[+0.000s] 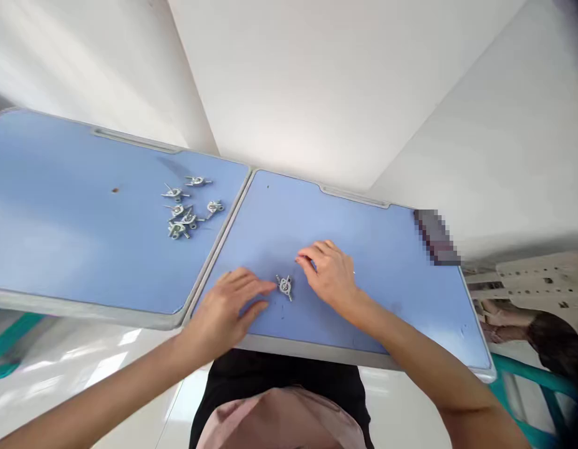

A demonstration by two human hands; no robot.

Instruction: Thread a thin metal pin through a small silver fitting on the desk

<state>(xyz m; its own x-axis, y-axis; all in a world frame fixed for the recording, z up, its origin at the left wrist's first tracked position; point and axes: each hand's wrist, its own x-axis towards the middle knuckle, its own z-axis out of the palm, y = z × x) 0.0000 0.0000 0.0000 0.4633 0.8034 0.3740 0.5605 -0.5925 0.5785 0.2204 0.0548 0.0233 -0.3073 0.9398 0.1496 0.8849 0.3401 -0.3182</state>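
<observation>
White walls rise behind a glossy white tile floor (68, 368), and a teal chair frame (8, 343) pokes in at the far left. Two blue-topped benches sit edge to edge, each with a grey rim. On the left bench (83, 224), a small brown spot (115, 190) marks the surface, and toward that bench's right side lies a loose cluster of about six zinc-coloured metal fittings (183, 212), some overlapping, each with thin projecting prongs. Their exact type is hard to tell at this size. Across the seam, on the right bench (391, 262), the left hand (227, 308) rests low with its fingers loosely spread, the grip open and holding nothing. Its fingertips (265, 285) reach just beside a lone fitting (284, 287) lying flat on the blue top, though whether they touch it cannot be told. That fitting sits between the two hands, well apart from the cluster. The right hand (328, 274) is also open and empty, its fingers curved and angled down toward the fitting from just beside it. Below the bench edge, the person's black top (279, 368) and a pink cloth (279, 424) show. A pixelated patch (436, 237) covers the right bench's far corner, and another teal chair frame (527, 380) stands at the lower right.
</observation>
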